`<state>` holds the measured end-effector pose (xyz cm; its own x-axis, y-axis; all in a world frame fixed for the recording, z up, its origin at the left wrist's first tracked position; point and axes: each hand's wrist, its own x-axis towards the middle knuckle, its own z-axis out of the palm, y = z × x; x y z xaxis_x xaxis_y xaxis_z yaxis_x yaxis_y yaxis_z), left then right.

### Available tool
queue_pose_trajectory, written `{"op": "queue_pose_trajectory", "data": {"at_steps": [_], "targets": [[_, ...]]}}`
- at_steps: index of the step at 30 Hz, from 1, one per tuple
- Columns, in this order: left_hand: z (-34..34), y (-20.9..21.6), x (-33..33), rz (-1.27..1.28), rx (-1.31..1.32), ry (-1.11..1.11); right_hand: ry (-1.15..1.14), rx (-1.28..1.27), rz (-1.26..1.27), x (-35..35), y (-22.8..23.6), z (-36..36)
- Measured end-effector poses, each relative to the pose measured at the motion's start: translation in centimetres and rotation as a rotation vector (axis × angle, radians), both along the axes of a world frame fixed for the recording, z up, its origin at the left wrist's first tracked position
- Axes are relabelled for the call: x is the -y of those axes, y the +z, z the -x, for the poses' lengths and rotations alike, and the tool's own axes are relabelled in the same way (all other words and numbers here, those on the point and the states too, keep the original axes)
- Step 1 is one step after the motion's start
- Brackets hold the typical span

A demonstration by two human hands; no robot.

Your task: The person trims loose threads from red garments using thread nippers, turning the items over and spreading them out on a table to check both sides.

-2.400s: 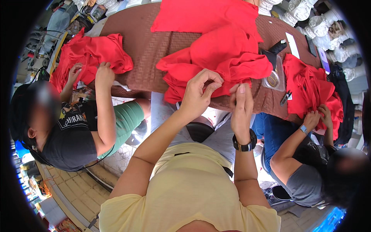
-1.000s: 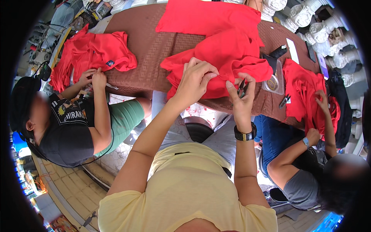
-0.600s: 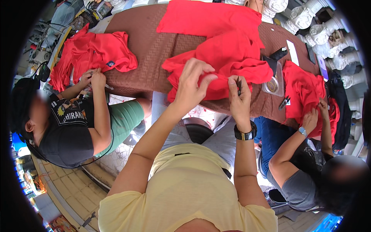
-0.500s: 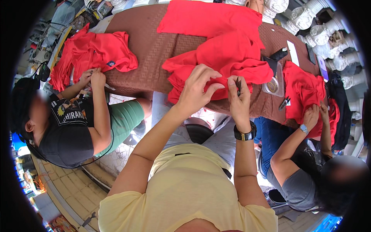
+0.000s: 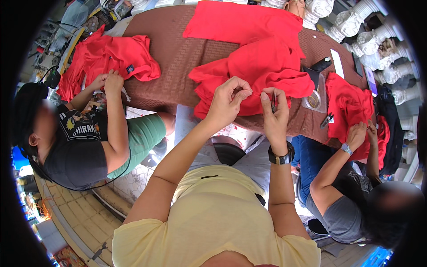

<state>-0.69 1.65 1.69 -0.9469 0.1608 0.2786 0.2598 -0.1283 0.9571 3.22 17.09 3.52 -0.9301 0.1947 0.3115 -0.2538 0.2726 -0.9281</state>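
Observation:
A heap of red cloth (image 5: pixel 260 62), seemingly a garment, lies on the table in front of me and hangs over its near edge. At that edge my left hand (image 5: pixel 227 101) is closed, thumb and fingertips pinched together. Whatever it pinches is too small to make out. Just to its right, my right hand (image 5: pixel 276 118) is raised with thumb and index fingertips close together. Against its fingers it holds small dark thread snips (image 5: pixel 274 101), mostly covered by the hand. A small gap separates the two hands, with red cloth behind them.
A brown patterned cloth (image 5: pixel 171 58) covers the table. Right of the heap are a clear plastic container (image 5: pixel 316 95), a black pouch (image 5: pixel 321 63) and a small black tool (image 5: pixel 327 120). People on both sides handle red garments (image 5: pixel 111 58). White ornate columns (image 5: pixel 347 22) stand behind.
My left hand has closed from a wider thumb-and-finger gap into a pinch and shifted slightly right. My right hand stays nearly in place, still with the snips.

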Motion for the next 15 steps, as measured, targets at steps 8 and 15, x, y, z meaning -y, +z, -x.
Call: {"op": "queue_pose_trajectory", "data": {"at_steps": [8, 15], "targets": [[-0.8, -0.6, 0.0, -0.067, 0.105, -0.022, 0.153, 0.299, 0.340, 3.6, 0.6, -3.8], [-1.5, 0.6, 0.6, -0.206, 0.280, -0.161, 0.235, 0.470, 0.619, 3.6, -1.1, -2.4]]}}
